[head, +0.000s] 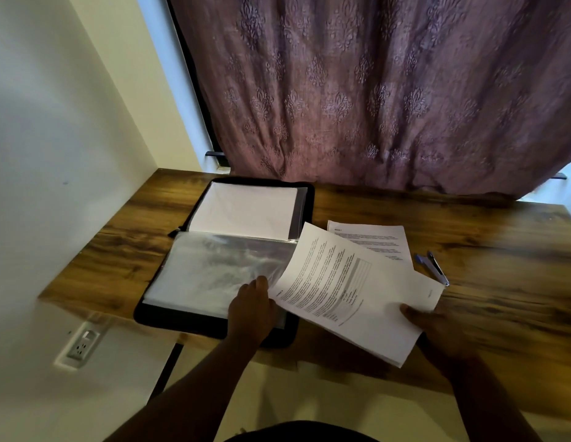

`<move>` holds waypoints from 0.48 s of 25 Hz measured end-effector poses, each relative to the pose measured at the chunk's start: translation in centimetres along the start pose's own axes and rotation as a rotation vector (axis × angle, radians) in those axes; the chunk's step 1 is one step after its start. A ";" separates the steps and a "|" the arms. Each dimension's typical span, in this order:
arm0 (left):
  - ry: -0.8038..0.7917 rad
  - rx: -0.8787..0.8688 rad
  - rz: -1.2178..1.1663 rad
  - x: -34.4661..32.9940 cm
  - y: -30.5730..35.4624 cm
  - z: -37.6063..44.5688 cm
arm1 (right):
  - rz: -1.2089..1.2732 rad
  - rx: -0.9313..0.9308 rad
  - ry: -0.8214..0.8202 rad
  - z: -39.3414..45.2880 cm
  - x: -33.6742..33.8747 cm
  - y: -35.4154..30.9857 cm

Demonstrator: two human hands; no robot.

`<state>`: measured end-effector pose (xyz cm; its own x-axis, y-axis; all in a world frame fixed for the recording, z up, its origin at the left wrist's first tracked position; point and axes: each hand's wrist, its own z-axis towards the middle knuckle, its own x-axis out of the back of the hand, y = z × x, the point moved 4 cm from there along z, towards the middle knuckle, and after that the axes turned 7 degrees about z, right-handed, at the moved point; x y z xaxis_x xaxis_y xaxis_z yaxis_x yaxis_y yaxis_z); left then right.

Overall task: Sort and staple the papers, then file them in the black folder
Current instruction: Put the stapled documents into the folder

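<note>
A wooden surface stands before a purple patterned curtain. On its left half lies the black folder, zipped open and flat, holding clear plastic sleeves. The far half shows a sleeve with a white sheet inside; the near sleeves look glossy, and their contents cannot be made out.

The right hand pinches a set of printed papers at the near right edge, angled over the folder's right edge. The left hand rests on the near sleeves, fingers curled at their edge; whether it grips one is unclear.

This looks like the filing step. It would go best if the left grip lifts one sleeve's mouth open while the papers slide in square, corners first.

Another printed sheet lies further back, and a blue and white stapler-like tool just right of it.
</note>
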<state>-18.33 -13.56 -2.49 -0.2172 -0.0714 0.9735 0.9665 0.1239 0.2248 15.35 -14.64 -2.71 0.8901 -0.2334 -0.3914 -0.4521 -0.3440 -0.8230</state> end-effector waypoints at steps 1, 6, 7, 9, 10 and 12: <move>0.011 0.014 -0.007 0.0 0.0 -0.2 | -0.004 -0.014 -0.012 -0.1 0.0 -0.2; 0.086 0.031 -0.014 -0.1 -0.1 -0.8 | -0.076 -0.118 -0.088 0.9 0.7 0.3; 0.091 0.054 -0.023 0.1 0.0 -0.8 | -0.117 -0.148 -0.087 1.1 0.9 0.5; 0.094 0.089 -0.037 0.5 0.3 -0.6 | -0.274 -0.119 -0.094 1.9 1.5 0.9; 0.096 0.084 -0.031 0.6 0.5 -0.5 | -0.367 -0.088 -0.112 2.8 2.3 1.3; 0.097 0.041 0.022 0.6 1.0 -0.5 | -0.541 -0.038 -0.126 3.4 2.6 1.4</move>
<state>-17.43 -14.02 -1.71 -0.1796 -0.1637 0.9700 0.9640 0.1671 0.2066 17.21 -12.66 -6.29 0.9948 0.0954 0.0343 0.0713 -0.4177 -0.9058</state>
